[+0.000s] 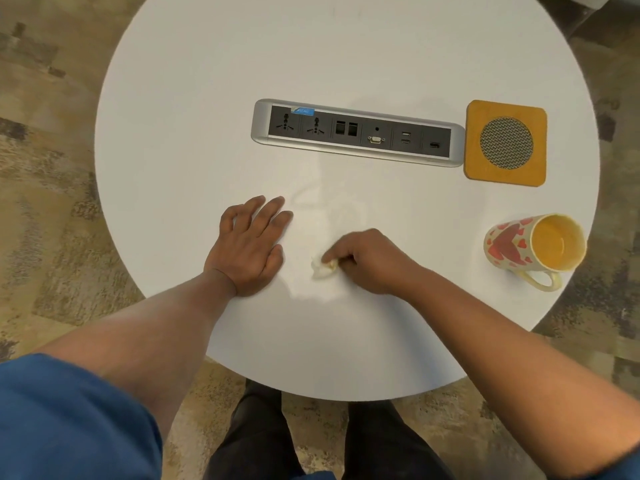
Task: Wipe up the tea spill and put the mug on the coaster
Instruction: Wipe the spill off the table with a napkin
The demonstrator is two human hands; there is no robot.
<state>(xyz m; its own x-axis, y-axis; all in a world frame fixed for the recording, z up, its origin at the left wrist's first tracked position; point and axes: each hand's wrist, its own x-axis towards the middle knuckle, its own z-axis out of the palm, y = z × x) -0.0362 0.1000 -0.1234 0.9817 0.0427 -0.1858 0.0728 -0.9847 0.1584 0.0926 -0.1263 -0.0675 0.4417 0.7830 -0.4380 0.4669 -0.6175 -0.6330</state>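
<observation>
My right hand [367,261] pinches a small crumpled white tissue [322,267] and presses it on the round white table [207,133], near the front middle. A faint wet sheen of the tea spill [318,206] spreads around and beyond the tissue. My left hand [251,244] lies flat on the table with fingers spread, just left of the wet patch. The mug [533,247], cream with red hearts and a yellow inside, lies on its side at the right edge, its handle toward me. The square orange coaster [505,143] with a grey mesh centre sits behind the mug.
A silver and black power and data socket strip [356,131] is set into the table's middle, its right end beside the coaster. Patterned carpet [52,168] surrounds the table. My legs stand at the near edge.
</observation>
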